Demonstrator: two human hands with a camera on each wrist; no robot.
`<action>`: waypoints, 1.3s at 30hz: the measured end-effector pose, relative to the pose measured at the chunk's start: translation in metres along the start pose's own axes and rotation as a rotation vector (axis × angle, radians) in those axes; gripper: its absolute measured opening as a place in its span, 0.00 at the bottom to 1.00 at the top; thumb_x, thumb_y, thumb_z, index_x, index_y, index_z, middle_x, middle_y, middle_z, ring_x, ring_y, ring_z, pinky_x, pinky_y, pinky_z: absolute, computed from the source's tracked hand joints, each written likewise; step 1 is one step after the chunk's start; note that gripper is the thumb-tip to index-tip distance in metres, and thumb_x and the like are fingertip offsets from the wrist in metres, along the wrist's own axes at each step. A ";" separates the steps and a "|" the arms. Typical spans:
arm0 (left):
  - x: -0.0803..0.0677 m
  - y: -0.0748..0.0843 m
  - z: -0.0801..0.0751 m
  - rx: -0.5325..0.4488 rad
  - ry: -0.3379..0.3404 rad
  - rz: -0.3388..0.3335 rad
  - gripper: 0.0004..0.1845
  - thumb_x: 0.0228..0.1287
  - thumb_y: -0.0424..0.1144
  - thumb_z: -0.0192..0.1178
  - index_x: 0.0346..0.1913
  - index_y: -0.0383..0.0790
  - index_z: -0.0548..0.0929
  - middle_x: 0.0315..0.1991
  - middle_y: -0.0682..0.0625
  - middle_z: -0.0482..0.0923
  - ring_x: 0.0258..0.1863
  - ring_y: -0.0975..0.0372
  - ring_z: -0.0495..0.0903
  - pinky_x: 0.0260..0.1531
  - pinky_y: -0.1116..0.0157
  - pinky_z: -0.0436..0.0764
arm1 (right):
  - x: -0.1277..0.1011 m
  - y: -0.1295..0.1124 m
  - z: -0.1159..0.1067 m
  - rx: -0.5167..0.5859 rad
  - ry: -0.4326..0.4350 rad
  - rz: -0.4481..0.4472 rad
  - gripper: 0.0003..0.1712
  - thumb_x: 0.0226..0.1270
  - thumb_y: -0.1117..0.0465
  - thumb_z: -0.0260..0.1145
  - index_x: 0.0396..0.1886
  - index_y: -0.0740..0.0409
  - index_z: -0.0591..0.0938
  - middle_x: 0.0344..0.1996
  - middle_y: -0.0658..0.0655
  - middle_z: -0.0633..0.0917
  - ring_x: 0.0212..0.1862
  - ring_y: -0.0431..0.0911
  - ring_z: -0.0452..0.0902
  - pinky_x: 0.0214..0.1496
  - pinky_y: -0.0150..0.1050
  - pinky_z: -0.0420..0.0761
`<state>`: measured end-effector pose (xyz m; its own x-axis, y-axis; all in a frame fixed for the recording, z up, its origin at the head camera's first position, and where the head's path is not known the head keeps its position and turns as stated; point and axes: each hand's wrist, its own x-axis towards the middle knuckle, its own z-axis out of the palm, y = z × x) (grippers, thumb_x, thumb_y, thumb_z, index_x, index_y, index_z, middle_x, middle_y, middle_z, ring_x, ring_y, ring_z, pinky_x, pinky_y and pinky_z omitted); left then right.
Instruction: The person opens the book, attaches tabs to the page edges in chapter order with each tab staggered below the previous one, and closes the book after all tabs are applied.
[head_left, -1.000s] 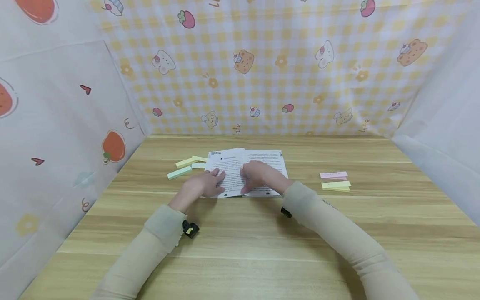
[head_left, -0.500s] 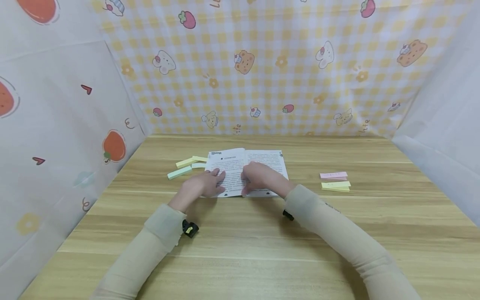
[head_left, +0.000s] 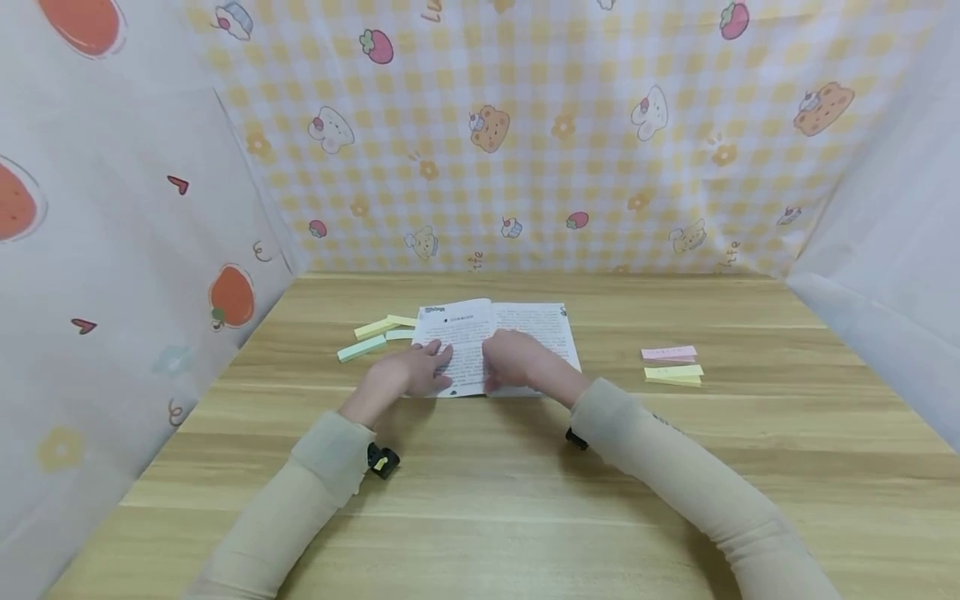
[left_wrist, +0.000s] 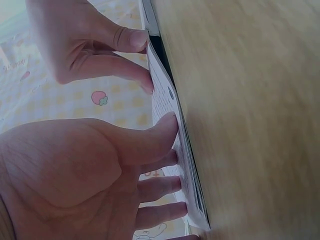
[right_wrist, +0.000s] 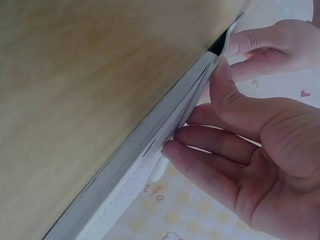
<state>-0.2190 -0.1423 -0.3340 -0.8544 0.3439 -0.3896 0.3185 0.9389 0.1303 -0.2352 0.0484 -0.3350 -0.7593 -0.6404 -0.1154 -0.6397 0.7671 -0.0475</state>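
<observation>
Behind open book point(head_left: 463, 346), backdrop point(head_left: 540, 175) reading "life"

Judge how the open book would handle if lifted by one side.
The book is probably floppy: its thin left side bows up toward the middle. Its right side, visibly thicker, is likely heavier, so lifting the left might let it sag.

I record one change: the right-hand grip point(head_left: 519, 358) has shifted slightly toward the near edge of the open book point(head_left: 467, 346).
</observation>
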 end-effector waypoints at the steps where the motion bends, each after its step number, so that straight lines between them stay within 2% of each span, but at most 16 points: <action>1: 0.000 0.000 0.001 0.000 -0.002 0.002 0.35 0.79 0.49 0.48 0.81 0.40 0.52 0.80 0.38 0.44 0.77 0.37 0.47 0.73 0.42 0.52 | 0.000 0.000 0.001 0.003 -0.001 0.001 0.12 0.57 0.52 0.78 0.30 0.55 0.89 0.24 0.49 0.87 0.25 0.40 0.75 0.35 0.37 0.81; 4: 0.000 0.000 0.002 -0.001 0.001 0.008 0.35 0.79 0.49 0.48 0.81 0.40 0.52 0.80 0.38 0.44 0.76 0.37 0.47 0.73 0.42 0.53 | -0.001 0.002 0.002 0.008 0.004 -0.019 0.11 0.58 0.51 0.78 0.31 0.54 0.90 0.27 0.50 0.89 0.30 0.42 0.81 0.39 0.39 0.84; 7: 0.000 -0.001 0.001 -0.005 0.008 0.004 0.35 0.80 0.49 0.48 0.81 0.40 0.52 0.80 0.38 0.44 0.77 0.38 0.47 0.73 0.42 0.52 | -0.003 0.006 0.002 0.044 0.015 -0.048 0.11 0.58 0.52 0.78 0.33 0.54 0.91 0.29 0.51 0.90 0.32 0.43 0.82 0.42 0.39 0.83; 13: -0.001 -0.001 0.001 -0.007 0.001 -0.014 0.35 0.80 0.50 0.47 0.81 0.41 0.51 0.81 0.39 0.43 0.77 0.39 0.46 0.73 0.42 0.52 | -0.006 0.010 0.000 0.115 0.007 -0.077 0.11 0.61 0.52 0.76 0.31 0.54 0.90 0.23 0.47 0.85 0.25 0.40 0.72 0.32 0.36 0.76; 18: -0.002 -0.001 0.001 -0.006 0.001 -0.019 0.35 0.80 0.50 0.48 0.81 0.42 0.51 0.81 0.40 0.43 0.77 0.39 0.46 0.73 0.42 0.52 | -0.007 0.010 -0.002 0.123 0.002 -0.084 0.14 0.63 0.49 0.75 0.36 0.55 0.89 0.24 0.47 0.84 0.26 0.40 0.73 0.31 0.36 0.75; 22: -0.001 -0.002 0.001 -0.012 -0.002 -0.021 0.35 0.80 0.50 0.47 0.81 0.43 0.51 0.81 0.40 0.43 0.78 0.40 0.46 0.73 0.42 0.52 | -0.011 0.011 -0.006 0.150 0.013 -0.084 0.23 0.66 0.48 0.72 0.53 0.60 0.87 0.38 0.55 0.89 0.32 0.43 0.79 0.43 0.40 0.82; 25: -0.001 -0.002 0.000 -0.010 0.000 -0.021 0.35 0.80 0.50 0.47 0.81 0.43 0.52 0.81 0.40 0.43 0.78 0.41 0.46 0.73 0.42 0.52 | -0.014 0.013 -0.012 0.196 0.042 -0.080 0.29 0.69 0.49 0.70 0.63 0.63 0.81 0.51 0.60 0.87 0.36 0.44 0.81 0.56 0.44 0.81; 27: -0.001 -0.002 0.000 -0.005 0.001 -0.021 0.35 0.80 0.50 0.47 0.81 0.43 0.52 0.81 0.41 0.44 0.78 0.41 0.46 0.73 0.42 0.52 | -0.017 0.015 -0.016 0.225 0.061 -0.082 0.30 0.70 0.49 0.69 0.64 0.63 0.80 0.55 0.62 0.85 0.41 0.46 0.84 0.60 0.46 0.79; 29: 0.000 -0.002 0.000 -0.002 0.002 -0.023 0.35 0.80 0.50 0.47 0.81 0.43 0.52 0.81 0.41 0.44 0.78 0.41 0.46 0.73 0.42 0.52 | -0.019 0.018 -0.020 0.243 0.080 -0.088 0.30 0.71 0.50 0.68 0.65 0.64 0.79 0.59 0.62 0.83 0.51 0.50 0.84 0.64 0.47 0.77; 32: 0.000 -0.002 0.001 -0.001 0.003 -0.024 0.35 0.80 0.50 0.47 0.81 0.43 0.52 0.81 0.41 0.44 0.78 0.41 0.46 0.73 0.42 0.53 | -0.024 0.021 -0.026 0.248 0.118 -0.097 0.31 0.71 0.50 0.68 0.66 0.64 0.78 0.62 0.62 0.81 0.64 0.54 0.77 0.67 0.49 0.73; 35: 0.000 -0.002 0.001 0.000 0.004 -0.026 0.35 0.80 0.50 0.47 0.81 0.43 0.52 0.81 0.41 0.44 0.78 0.41 0.47 0.73 0.42 0.53 | -0.029 0.024 -0.032 0.253 0.154 -0.099 0.33 0.71 0.49 0.69 0.67 0.64 0.77 0.64 0.62 0.79 0.67 0.55 0.73 0.69 0.50 0.70; 39: -0.001 -0.002 0.001 0.006 0.007 -0.024 0.35 0.80 0.50 0.47 0.81 0.42 0.52 0.81 0.40 0.44 0.78 0.41 0.47 0.73 0.43 0.53 | -0.036 0.029 -0.040 0.255 0.196 -0.093 0.34 0.70 0.50 0.69 0.68 0.64 0.76 0.64 0.62 0.79 0.67 0.57 0.72 0.70 0.52 0.70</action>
<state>-0.2186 -0.1441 -0.3351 -0.8648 0.3212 -0.3859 0.2999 0.9469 0.1159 -0.2314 0.0919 -0.2929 -0.7230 -0.6846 0.0926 -0.6761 0.6736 -0.2985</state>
